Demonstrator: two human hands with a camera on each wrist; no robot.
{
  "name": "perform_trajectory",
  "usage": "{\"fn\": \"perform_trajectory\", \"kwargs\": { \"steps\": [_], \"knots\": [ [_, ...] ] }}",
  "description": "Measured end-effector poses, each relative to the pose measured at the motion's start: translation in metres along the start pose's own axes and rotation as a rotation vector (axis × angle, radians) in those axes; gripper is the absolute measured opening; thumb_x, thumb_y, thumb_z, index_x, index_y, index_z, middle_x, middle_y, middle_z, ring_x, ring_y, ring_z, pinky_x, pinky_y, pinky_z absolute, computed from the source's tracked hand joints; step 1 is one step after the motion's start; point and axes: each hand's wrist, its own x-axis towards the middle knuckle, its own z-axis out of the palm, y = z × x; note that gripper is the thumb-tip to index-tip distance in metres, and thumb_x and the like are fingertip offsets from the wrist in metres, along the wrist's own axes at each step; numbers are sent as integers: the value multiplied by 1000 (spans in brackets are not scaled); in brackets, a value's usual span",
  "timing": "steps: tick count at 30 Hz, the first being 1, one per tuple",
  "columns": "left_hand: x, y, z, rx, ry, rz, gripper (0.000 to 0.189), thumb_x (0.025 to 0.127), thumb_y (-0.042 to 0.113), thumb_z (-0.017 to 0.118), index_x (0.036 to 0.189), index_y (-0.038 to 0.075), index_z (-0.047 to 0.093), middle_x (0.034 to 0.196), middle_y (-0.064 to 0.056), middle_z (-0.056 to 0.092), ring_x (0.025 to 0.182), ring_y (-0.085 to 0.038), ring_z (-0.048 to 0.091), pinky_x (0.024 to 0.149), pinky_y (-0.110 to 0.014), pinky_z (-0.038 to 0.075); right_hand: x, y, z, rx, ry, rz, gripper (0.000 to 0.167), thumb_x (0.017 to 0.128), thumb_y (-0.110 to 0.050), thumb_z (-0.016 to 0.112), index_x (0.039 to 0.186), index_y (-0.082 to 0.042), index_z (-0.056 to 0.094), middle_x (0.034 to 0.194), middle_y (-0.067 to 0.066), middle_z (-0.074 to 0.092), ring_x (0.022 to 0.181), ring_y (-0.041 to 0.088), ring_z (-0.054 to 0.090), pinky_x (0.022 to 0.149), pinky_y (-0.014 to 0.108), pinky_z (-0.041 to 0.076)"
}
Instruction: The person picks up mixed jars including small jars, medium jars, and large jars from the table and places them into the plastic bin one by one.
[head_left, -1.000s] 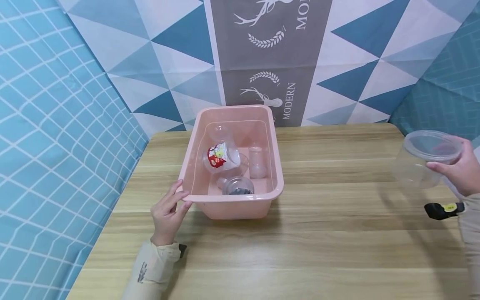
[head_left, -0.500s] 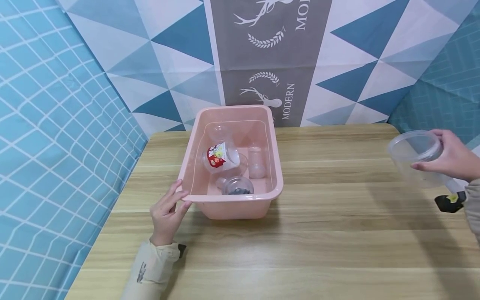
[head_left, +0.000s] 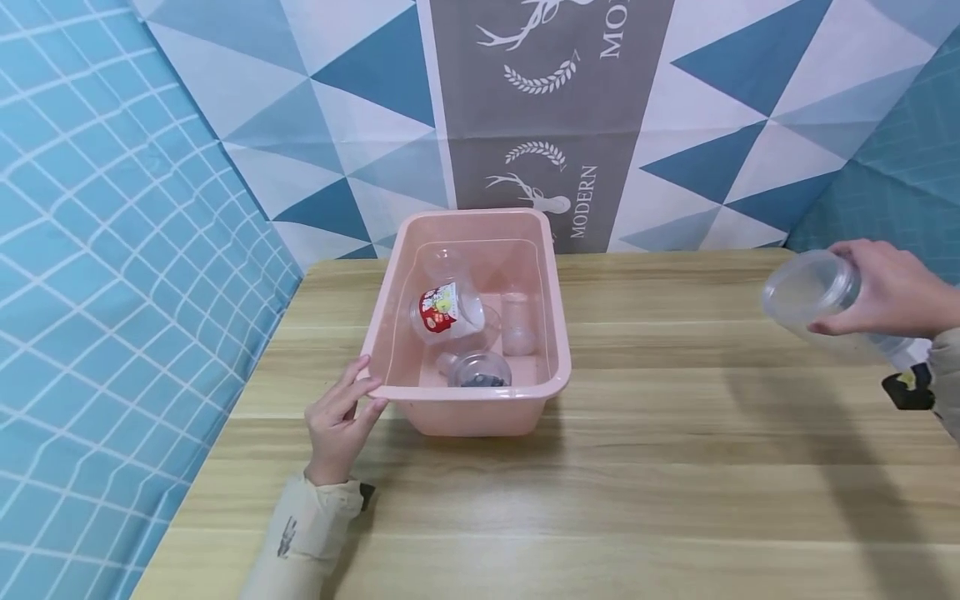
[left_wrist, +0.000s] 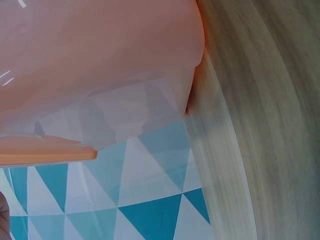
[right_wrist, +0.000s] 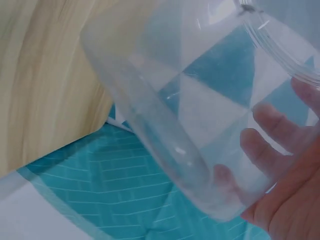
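Observation:
A pink plastic basin point(head_left: 465, 417) stands on the wooden table, several clear plastic containers inside it. At its near left corner my left hand point(head_left: 333, 429) pinches the rim between thumb and fingers. In the left wrist view the basin's outer wall point(left_wrist: 100, 45) fills the upper part, with a bit of that hand at the left edge. Off to the right, my right hand point(head_left: 896, 287) grips a large clear plastic jar point(head_left: 798, 292) above the table, tilted. The right wrist view shows the see-through jar point(right_wrist: 165, 100) close up, fingers point(right_wrist: 265, 150) around its side.
In the basin lie a jar with a red label point(head_left: 438, 310), a slim clear bottle point(head_left: 517, 325) and a round container point(head_left: 480, 371) with something dark in it. The wooden table point(head_left: 637, 500) ends at a patterned cloth backdrop point(head_left: 697, 108); blue grid cloth point(head_left: 112, 250) hangs left.
My right hand has moved a little left with the jar, which has gone from nearly upright to tilted. My left hand stays on the basin rim.

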Motion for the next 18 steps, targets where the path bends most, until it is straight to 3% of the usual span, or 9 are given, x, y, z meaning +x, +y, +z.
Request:
{"fn": "perform_trajectory", "kwargs": {
  "steps": [3,7,12,16,18],
  "knots": [
    [0,1,2,-14,6,-2,42,85,31,73,85,-11,70,117,-10,65,82,1,63,42,-10,25,6,-8,-4,-5,-31,1,93,53,-21,90,118,23,39,100,41,48,84,51,49,57,58,49],
    [2,1,2,-25,-3,-9,42,84,30,73,85,-12,70,117,-9,66,108,-13,63,47,-9,32,17,-21,-6,16,-86,-17,94,56,-22,89,121,22,38,102,39,48,87,49,50,58,56,49],
    [3,1,-2,-11,0,-28,43,83,32,74,84,-11,70,116,-7,67,109,-12,63,49,-6,32,40,-40,-12,21,-125,-85,92,59,-23,87,125,18,37,106,35,49,89,46,50,62,54,49],
    [3,2,-2,-17,-9,-50,46,84,33,73,83,-13,69,115,-9,66,110,-14,62,63,-5,44,52,-54,-16,3,-170,-118,91,61,-25,86,127,15,37,109,34,48,93,46,49,64,55,49],
    [2,2,-1,-20,-17,-53,47,84,32,73,82,-15,68,115,-11,66,111,-14,62,64,-6,45,54,-61,-17,-13,-198,-129,91,62,-27,86,127,13,37,109,33,48,94,45,49,66,56,49]
  ]
}}
